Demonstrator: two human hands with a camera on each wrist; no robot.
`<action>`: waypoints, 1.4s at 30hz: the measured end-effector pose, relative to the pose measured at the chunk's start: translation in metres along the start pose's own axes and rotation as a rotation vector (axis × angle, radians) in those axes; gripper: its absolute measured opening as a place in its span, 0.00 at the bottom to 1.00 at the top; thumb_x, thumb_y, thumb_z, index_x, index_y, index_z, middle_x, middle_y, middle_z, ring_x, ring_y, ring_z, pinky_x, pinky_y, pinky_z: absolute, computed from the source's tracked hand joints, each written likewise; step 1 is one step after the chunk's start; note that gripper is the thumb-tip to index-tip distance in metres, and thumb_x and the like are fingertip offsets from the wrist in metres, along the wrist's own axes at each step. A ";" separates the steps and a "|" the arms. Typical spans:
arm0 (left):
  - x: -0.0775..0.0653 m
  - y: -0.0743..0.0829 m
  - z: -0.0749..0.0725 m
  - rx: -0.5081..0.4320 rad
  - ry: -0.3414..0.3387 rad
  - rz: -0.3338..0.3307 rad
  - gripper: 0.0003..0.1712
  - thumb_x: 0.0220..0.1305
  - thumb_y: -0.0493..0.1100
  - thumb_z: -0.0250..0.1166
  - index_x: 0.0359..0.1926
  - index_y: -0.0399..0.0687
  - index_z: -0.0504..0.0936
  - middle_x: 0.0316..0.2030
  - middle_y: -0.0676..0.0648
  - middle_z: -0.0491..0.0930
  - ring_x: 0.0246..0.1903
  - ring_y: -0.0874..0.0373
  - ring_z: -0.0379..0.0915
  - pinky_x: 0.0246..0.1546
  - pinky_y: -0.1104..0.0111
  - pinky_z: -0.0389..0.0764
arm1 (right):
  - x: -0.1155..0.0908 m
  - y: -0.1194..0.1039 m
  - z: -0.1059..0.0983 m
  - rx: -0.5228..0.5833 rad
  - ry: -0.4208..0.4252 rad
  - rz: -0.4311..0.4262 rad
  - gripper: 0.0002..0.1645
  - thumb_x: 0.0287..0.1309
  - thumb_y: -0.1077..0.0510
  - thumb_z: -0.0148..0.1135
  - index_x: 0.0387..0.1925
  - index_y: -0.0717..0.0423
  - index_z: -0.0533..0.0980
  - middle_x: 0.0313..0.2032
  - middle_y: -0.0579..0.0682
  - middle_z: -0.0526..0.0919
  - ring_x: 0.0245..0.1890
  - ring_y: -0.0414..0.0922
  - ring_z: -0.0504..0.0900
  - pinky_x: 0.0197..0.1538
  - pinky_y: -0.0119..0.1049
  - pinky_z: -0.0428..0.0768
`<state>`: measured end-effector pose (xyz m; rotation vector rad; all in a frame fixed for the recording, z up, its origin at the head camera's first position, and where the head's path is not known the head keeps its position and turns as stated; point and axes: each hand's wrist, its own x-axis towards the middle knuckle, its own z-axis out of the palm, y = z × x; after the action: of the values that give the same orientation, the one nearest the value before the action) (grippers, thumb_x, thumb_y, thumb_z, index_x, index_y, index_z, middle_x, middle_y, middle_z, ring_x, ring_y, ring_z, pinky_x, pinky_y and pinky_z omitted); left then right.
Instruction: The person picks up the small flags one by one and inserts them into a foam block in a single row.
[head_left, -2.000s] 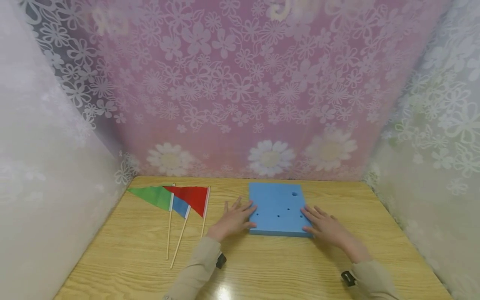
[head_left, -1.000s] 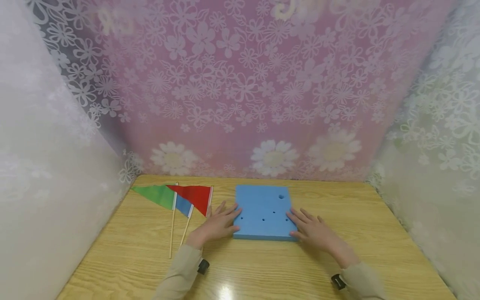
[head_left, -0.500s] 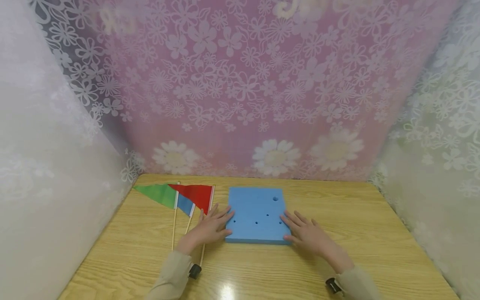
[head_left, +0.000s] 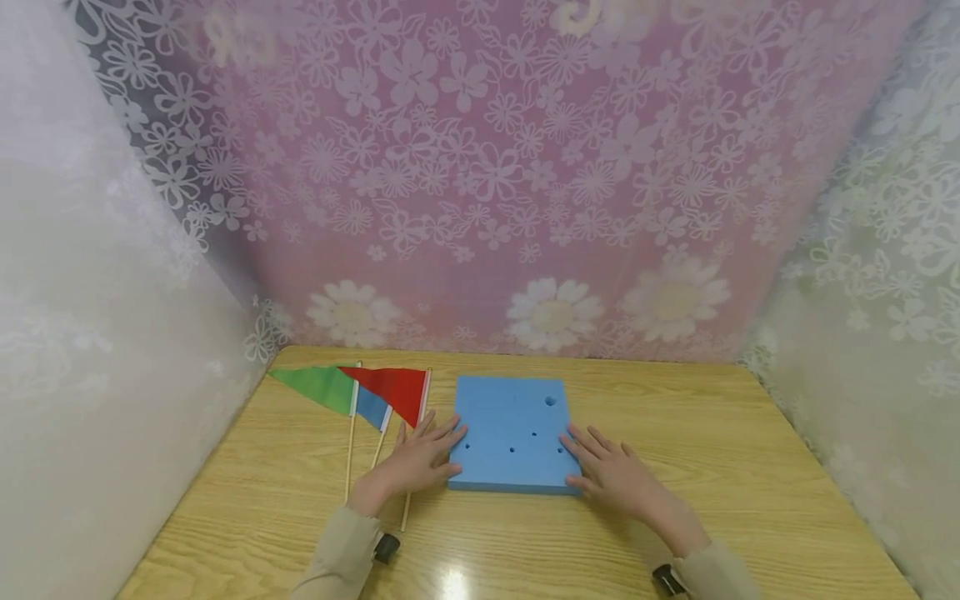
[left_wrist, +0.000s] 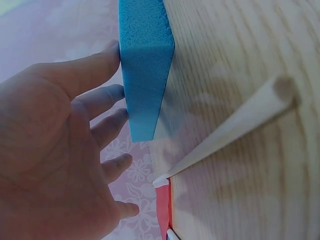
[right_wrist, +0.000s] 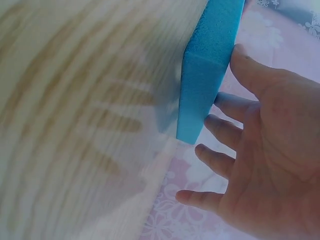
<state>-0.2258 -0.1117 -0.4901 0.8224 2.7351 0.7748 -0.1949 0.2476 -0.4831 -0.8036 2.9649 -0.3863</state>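
Observation:
A flat blue foam block (head_left: 510, 417) with several small holes and one larger hole lies on the wooden table. At its left edge the fingertips of my left hand (head_left: 412, 465) touch the top, fingers spread and fairly straight. My right hand (head_left: 615, 477) does the same at the right edge. Both wrist views show the block's side (left_wrist: 145, 75) with thumb and fingertips along its upper edge, nothing gripped underneath. Close behind the left hand lie three pennants on wooden sticks: a red flag (head_left: 397, 392), a blue flag (head_left: 371, 407) and a green flag (head_left: 322, 387). The left hand partly covers the red flag's stick.
The wooden table (head_left: 675, 400) ends at a pink floral curtain (head_left: 480, 208) at the back. Pale patterned sheets hang at the left (head_left: 112, 333) and right (head_left: 885, 317). The red flag's stick (left_wrist: 225, 130) runs near the left wrist.
Both hands and the foam block have slid left and slightly toward the person, close to the flags. Movement in the last half second is slight. The flags stay where they were.

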 end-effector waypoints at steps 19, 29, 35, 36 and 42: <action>-0.002 -0.005 -0.001 0.010 0.087 0.022 0.35 0.72 0.49 0.64 0.75 0.45 0.67 0.76 0.42 0.61 0.76 0.32 0.42 0.67 0.25 0.41 | 0.004 0.007 0.004 0.002 0.016 -0.040 0.41 0.73 0.40 0.54 0.78 0.54 0.59 0.77 0.56 0.59 0.76 0.63 0.56 0.65 0.78 0.57; -0.005 -0.012 -0.018 -0.192 0.458 -0.233 0.14 0.70 0.38 0.65 0.54 0.40 0.85 0.43 0.42 0.86 0.36 0.47 0.84 0.29 0.65 0.82 | 0.004 0.007 0.004 0.008 0.011 -0.032 0.41 0.73 0.40 0.55 0.78 0.54 0.59 0.77 0.56 0.59 0.75 0.63 0.56 0.64 0.79 0.58; -0.010 -0.023 -0.013 -0.280 0.438 -0.349 0.06 0.68 0.35 0.66 0.42 0.36 0.86 0.34 0.44 0.86 0.28 0.54 0.84 0.27 0.67 0.84 | 0.003 0.005 0.001 0.027 0.013 -0.031 0.40 0.72 0.42 0.56 0.77 0.55 0.59 0.76 0.58 0.60 0.75 0.64 0.56 0.64 0.78 0.58; -0.010 -0.025 -0.011 -0.280 0.427 -0.373 0.05 0.68 0.35 0.67 0.40 0.36 0.86 0.32 0.45 0.86 0.27 0.56 0.83 0.26 0.68 0.84 | 0.003 0.005 0.000 0.031 0.013 -0.031 0.40 0.72 0.42 0.56 0.77 0.55 0.59 0.76 0.58 0.60 0.75 0.65 0.56 0.64 0.78 0.58; -0.008 -0.027 -0.005 -0.227 0.416 -0.426 0.08 0.58 0.37 0.75 0.34 0.36 0.85 0.25 0.47 0.85 0.23 0.57 0.82 0.27 0.67 0.82 | 0.003 0.004 -0.001 0.032 0.012 -0.032 0.40 0.72 0.43 0.56 0.77 0.56 0.59 0.76 0.58 0.59 0.75 0.65 0.56 0.64 0.78 0.58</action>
<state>-0.2333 -0.1376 -0.5004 0.0203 2.9257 1.2315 -0.1992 0.2498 -0.4832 -0.8495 2.9517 -0.4402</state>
